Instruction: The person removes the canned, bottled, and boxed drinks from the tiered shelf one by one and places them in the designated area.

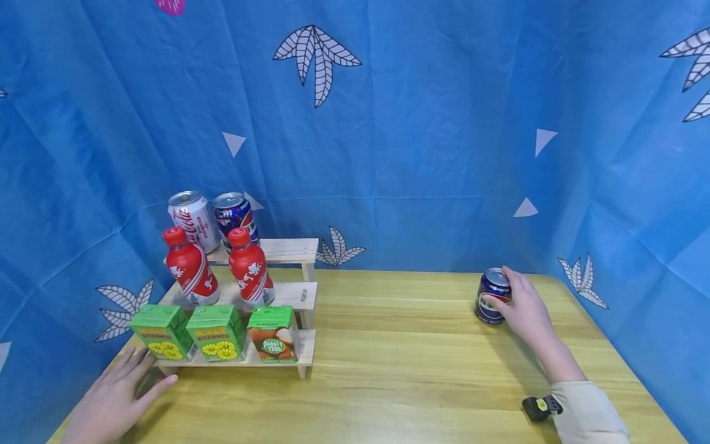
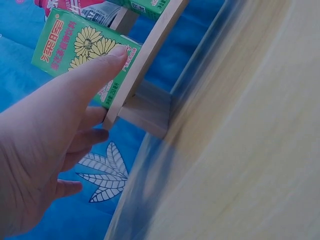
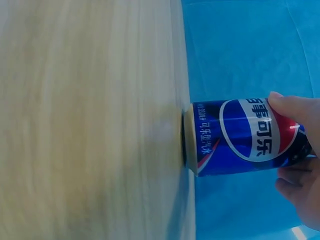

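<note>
My right hand (image 1: 527, 308) grips a dark blue cola can (image 1: 488, 302) that stands upright at the right rear of the table. In the right wrist view the thumb lies along the side of the can (image 3: 245, 135) near its top, fingers on the opposite side. My left hand (image 1: 119, 391) is beside the left end of a three-tier wooden rack (image 1: 307, 348), fingers loosely spread. A green drink carton with yellow flowers (image 1: 161, 333) sits at that end, and the left thumb overlaps the carton (image 2: 55, 45) in the left wrist view.
The bottom tier also bears another flowered carton (image 1: 217, 333) and a green-and-brown carton (image 1: 273, 336). Two red bottles (image 1: 252, 271) stand on the middle tier. A white cola can (image 1: 194, 219) and a blue can (image 1: 234, 213) occupy the top. Blue curtain (image 1: 421, 154) surrounds the wooden table (image 1: 388, 370).
</note>
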A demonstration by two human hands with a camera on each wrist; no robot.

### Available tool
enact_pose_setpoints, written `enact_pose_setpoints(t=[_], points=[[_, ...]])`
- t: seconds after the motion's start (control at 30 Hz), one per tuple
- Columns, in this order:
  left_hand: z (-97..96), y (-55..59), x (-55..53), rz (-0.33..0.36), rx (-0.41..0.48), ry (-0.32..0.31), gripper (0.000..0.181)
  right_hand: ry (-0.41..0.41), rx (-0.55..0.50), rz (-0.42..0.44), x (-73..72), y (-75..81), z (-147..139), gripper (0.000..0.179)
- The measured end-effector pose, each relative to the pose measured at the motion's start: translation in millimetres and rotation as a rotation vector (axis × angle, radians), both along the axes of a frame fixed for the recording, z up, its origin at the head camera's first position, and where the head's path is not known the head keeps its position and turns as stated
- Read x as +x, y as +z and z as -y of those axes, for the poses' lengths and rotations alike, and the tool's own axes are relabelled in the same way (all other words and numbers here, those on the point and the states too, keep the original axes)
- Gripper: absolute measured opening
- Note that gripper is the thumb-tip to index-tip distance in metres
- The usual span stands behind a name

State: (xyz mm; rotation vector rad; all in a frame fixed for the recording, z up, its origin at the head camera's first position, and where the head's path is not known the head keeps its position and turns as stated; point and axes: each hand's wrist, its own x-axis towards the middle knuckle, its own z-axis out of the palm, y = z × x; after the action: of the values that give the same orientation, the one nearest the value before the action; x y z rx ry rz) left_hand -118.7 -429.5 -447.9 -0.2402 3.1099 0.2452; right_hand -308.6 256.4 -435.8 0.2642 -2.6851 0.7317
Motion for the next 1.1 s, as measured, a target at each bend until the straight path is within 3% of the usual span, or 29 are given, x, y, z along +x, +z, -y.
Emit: enact_pose_setpoints(t=[0.6,0.87,1.1], points=[[2.6,-1.3,-0.7,-0.001,-0.004,0.0,0.102,0.002,0.082,0.013,-0.2,3.9,-4,0.084],[2.2,-2.4,-0.2,0.003,0.0,0.004,0.101,0.027,0.136,-0.105,5.3,6.5,0,0.079],[1.7,-1.1,0.0,-0.001,0.007,0.013,0.101,0.051,0.201,-0.249,7.7,20.7,14,0.074]])
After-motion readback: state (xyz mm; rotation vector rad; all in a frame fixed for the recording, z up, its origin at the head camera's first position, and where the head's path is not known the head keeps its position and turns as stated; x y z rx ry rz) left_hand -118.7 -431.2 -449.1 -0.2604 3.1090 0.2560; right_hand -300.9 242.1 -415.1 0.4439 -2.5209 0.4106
